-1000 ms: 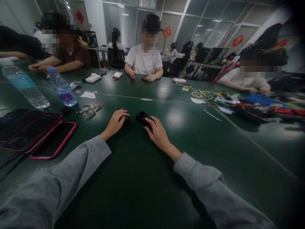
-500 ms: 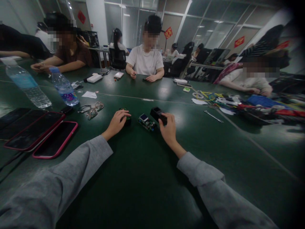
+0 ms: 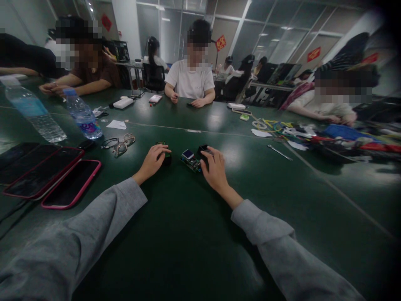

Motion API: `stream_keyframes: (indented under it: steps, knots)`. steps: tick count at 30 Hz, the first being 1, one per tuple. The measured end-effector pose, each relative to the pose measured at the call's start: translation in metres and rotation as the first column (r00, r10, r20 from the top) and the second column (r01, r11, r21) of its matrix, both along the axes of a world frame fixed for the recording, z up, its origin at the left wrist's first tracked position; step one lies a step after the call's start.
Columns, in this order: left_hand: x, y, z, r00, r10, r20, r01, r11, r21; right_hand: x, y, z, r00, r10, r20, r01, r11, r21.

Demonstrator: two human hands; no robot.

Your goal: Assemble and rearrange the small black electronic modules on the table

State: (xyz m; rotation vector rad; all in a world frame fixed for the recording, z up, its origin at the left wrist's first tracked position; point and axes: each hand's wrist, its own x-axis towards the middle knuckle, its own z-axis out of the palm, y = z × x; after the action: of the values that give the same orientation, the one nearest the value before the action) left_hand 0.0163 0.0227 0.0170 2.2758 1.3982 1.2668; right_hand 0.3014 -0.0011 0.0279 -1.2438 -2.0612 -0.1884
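Here, a wide dark green table [image 3: 194, 234] stretches smooth and glossy, with bare surface between the person's two grey sleeves and to the right of them. The left hand [image 3: 152, 162] lies curled over a small dark green part [image 3: 167, 156], fingertips on it. Just right of it sits a small circuit board [image 3: 190, 159], green with a pale blue square screen, flat on the table. The right hand [image 3: 214, 169] rests beside the board, fingers bent over a black boxy casing [image 3: 202, 149] that touches the board's far edge. Left of the hands lie wire-framed glasses [image 3: 120, 145], two clear plastic water bottles [image 3: 82, 113] and pink-edged phones [image 3: 70, 183]
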Motion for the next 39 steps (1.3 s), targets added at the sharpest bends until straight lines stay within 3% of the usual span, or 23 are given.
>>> stream_keyframes:
  steps: [4,8,16,24,29,39]
  knots:
    - [0.000,0.000,0.000,1.000,-0.002,-0.002,0.002,1.000,-0.006,-0.004,-0.006,0.004,0.970,0.167,0.176,-0.152,0.984,-0.093]
    - [0.000,-0.002,0.002,1.000,0.005,-0.006,-0.005,1.000,-0.022,-0.005,-0.005,0.004,0.954,0.204,0.219,-0.170,0.971,-0.166]
    - [0.000,-0.003,0.003,1.000,0.007,-0.003,-0.007,0.999,-0.032,-0.005,0.000,0.000,0.975,0.135,0.177,-0.109,0.983,-0.150]
    - [0.002,-0.003,0.004,1.000,0.010,0.007,-0.010,0.999,-0.038,-0.001,0.005,-0.006,0.992,-0.038,0.123,0.047,0.996,-0.072]
    - [0.002,-0.002,0.004,1.000,0.010,-0.006,-0.011,1.000,-0.021,0.000,0.006,-0.006,0.992,-0.052,0.116,0.057,0.998,-0.039]
    - [-0.004,0.000,0.000,0.960,0.266,0.087,-0.268,0.963,0.011,-0.001,0.005,-0.006,0.997,-0.025,0.077,0.026,0.999,-0.021]
